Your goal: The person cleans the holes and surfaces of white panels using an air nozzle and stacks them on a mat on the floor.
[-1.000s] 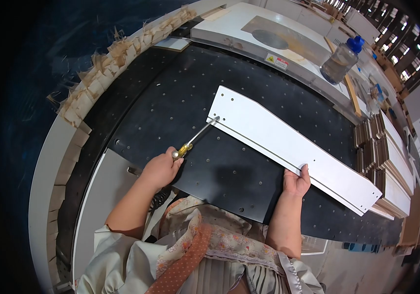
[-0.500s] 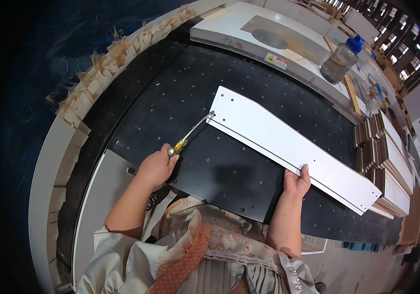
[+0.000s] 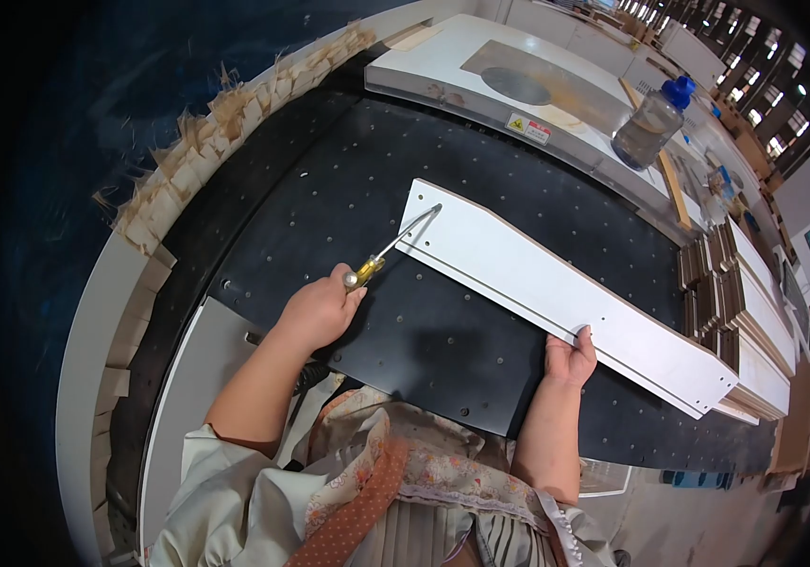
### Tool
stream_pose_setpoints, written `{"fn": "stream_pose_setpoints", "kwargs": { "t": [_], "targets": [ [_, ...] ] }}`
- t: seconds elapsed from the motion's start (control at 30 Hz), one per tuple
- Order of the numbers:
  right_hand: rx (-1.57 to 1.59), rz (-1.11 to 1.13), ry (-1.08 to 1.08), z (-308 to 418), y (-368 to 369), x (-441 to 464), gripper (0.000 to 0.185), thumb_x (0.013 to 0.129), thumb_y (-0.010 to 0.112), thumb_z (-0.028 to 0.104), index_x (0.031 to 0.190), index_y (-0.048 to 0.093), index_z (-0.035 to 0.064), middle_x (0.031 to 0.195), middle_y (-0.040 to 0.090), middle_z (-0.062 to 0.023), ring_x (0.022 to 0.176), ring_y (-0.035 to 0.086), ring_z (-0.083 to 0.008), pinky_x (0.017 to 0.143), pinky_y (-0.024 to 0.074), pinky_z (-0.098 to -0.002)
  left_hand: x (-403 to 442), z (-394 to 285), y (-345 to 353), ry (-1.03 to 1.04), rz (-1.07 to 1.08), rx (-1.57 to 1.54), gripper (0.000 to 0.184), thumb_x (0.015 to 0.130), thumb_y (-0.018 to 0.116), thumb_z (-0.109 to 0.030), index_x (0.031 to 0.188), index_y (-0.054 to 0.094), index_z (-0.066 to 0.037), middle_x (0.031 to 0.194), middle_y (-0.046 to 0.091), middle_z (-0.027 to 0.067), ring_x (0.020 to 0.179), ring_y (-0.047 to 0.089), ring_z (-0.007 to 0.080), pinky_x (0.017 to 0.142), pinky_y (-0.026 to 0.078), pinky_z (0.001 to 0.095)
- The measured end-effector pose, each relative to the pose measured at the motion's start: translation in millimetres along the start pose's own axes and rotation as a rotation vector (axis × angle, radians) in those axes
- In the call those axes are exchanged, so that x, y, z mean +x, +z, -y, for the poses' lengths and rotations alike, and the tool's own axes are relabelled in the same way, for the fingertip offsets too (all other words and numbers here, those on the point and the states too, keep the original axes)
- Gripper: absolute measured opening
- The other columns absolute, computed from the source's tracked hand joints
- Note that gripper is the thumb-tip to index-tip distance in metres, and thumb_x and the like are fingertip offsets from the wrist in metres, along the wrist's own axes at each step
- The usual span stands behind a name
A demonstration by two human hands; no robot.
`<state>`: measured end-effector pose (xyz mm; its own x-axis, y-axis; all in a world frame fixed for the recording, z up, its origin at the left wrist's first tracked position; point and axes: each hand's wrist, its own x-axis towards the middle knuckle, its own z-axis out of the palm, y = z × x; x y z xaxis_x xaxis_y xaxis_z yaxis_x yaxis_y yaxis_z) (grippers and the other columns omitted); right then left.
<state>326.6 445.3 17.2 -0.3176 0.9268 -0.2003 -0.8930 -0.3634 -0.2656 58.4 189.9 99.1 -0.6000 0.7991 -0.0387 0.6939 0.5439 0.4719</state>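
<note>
My left hand (image 3: 320, 310) is closed around a yellow-handled screwdriver (image 3: 367, 272). Its metal shaft reaches up and right over the end of a long white panel (image 3: 537, 279), and the tip sits at one of the small holes there. The panel has a groove along its near edge, holes at both ends and a far edge that slopes inward. My right hand (image 3: 570, 359) grips the panel's near edge past the middle, thumb on top and fingers underneath. The panel lies slantwise above the black table (image 3: 405, 331).
Stacked white boards (image 3: 750, 321) stand at the right end of the table. Beyond the table's far edge is a white machine bed (image 3: 424, 71) carrying a blue-capped bottle (image 3: 650, 128) and a wooden strip (image 3: 674, 189). A ragged beige strip (image 3: 225, 128) curves along the left.
The screwdriver tip has moved from a hole near the panel's near corner to one farther in. My left hand has shifted up and right; the right hand keeps its grip.
</note>
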Motion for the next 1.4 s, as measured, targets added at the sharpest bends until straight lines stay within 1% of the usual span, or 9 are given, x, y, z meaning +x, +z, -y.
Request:
{"fn": "stream_pose_setpoints", "kwargs": {
  "t": [0.3, 0.4, 0.77, 0.87, 1.07, 1.17, 1.23, 1.33, 1.4],
  "targets": [
    [-0.006, 0.03, 0.005, 0.4, -1.8, 1.7, 0.052, 0.078, 0.056, -0.005, 0.128, 0.041, 0.0007, 0.127, 0.05, -0.0146, 0.121, 0.045, -0.0325, 0.104, 0.0325, -0.0545, -3.2, -2.5, -11.1, -0.085, 0.055, -0.014, 0.037, 0.092, 0.044, -0.034, 0.109, 0.044, -0.001, 0.081, 0.062, 0.0225, 0.08, 0.059, 0.0403, 0.07, 0.046, 0.0475],
    [-0.006, 0.017, -0.008, 0.1, -0.9, 1.0, 0.052, 0.078, 0.056, -0.005, 0.127, 0.042, 0.0008, 0.127, 0.05, -0.0145, 0.121, 0.045, -0.0325, 0.104, 0.0326, -0.0543, -2.5, 6.4, -8.9, -0.124, 0.001, -0.017, 0.033, 0.092, 0.046, -0.033, 0.106, 0.043, -0.003, 0.078, 0.059, 0.0218, 0.08, 0.057, 0.0406, 0.069, 0.044, 0.0466],
    [-0.021, 0.027, -0.018, 0.2, -0.3, 0.2, 0.048, 0.08, 0.055, -0.004, 0.126, 0.043, 0.0003, 0.126, 0.051, -0.0142, 0.12, 0.046, -0.0322, 0.103, 0.0332, -0.0541, -4.9, 9.5, -10.6, -0.137, 0.013, -0.001, 0.033, 0.092, 0.047, -0.032, 0.106, 0.043, -0.002, 0.079, 0.058, 0.0226, 0.081, 0.057, 0.0411, 0.07, 0.044, 0.0468],
    [-0.025, 0.003, -0.025, -0.5, 2.4, -0.8, 0.047, 0.081, 0.054, -0.003, 0.126, 0.043, 0.0004, 0.126, 0.05, -0.0144, 0.12, 0.045, -0.0325, 0.103, 0.0331, -0.0543, -8.4, 8.7, -8.4, -0.136, 0.039, 0.016, 0.04, 0.092, 0.046, -0.034, 0.112, 0.044, 0.0, 0.084, 0.062, 0.0235, 0.082, 0.059, 0.0407, 0.072, 0.047, 0.0468],
    [-0.022, -0.057, -0.02, -1.7, 8.9, -3.6, 0.047, 0.082, 0.053, -0.002, 0.127, 0.042, 0.0003, 0.128, 0.049, -0.0145, 0.121, 0.045, -0.0327, 0.103, 0.0328, -0.0546, -9.8, 11.1, -2.9, -0.128, -0.002, 0.008, 0.037, 0.092, 0.046, -0.032, 0.11, 0.044, 0.0, 0.081, 0.061, 0.0227, 0.08, 0.059, 0.0405, 0.07, 0.046, 0.0469],
    [-0.049, -0.075, -0.041, -1.7, 12.6, -6.3, 0.046, 0.082, 0.053, -0.001, 0.127, 0.042, 0.0004, 0.128, 0.049, -0.0146, 0.121, 0.045, -0.0329, 0.104, 0.0326, -0.0548, -13.1, 9.8, -5.7, -0.07, -0.003, -0.04, 0.034, 0.092, 0.047, -0.031, 0.107, 0.044, -0.001, 0.078, 0.061, 0.0222, 0.078, 0.059, 0.0405, 0.068, 0.045, 0.0471],
    [-0.043, -0.076, -0.047, -0.4, 10.9, -5.5, 0.046, 0.083, 0.053, -0.001, 0.127, 0.042, 0.0004, 0.128, 0.049, -0.0146, 0.121, 0.045, -0.0329, 0.103, 0.0326, -0.0549, -16.1, 8.7, -7.0, -0.03, 0.031, -0.1, 0.03, 0.092, 0.047, -0.031, 0.102, 0.044, -0.002, 0.075, 0.06, 0.0215, 0.075, 0.058, 0.0405, 0.066, 0.045, 0.0472],
    [-0.045, -0.077, -0.064, -0.1, 11.7, -5.6, 0.046, 0.082, 0.053, -0.001, 0.128, 0.042, 0.0004, 0.129, 0.049, -0.0147, 0.121, 0.044, -0.0328, 0.103, 0.0326, -0.055, -17.6, 7.0, -5.0, -0.08, 0.1, -0.113, 0.024, 0.092, 0.049, -0.026, 0.098, 0.043, -0.004, 0.074, 0.058, 0.0197, 0.075, 0.057, 0.0395, 0.064, 0.043, 0.045],
    [-0.057, -0.078, -0.069, -0.8, 13.0, -5.9, 0.046, 0.082, 0.053, -0.001, 0.128, 0.042, 0.0003, 0.129, 0.048, -0.0148, 0.121, 0.044, -0.0327, 0.103, 0.0326, -0.0551, -17.9, 9.4, 1.5, -0.051, 0.074, -0.121, 0.024, 0.092, 0.049, -0.026, 0.096, 0.042, -0.003, 0.072, 0.057, 0.0194, 0.073, 0.056, 0.0399, 0.063, 0.042, 0.0455]
  ]
}}
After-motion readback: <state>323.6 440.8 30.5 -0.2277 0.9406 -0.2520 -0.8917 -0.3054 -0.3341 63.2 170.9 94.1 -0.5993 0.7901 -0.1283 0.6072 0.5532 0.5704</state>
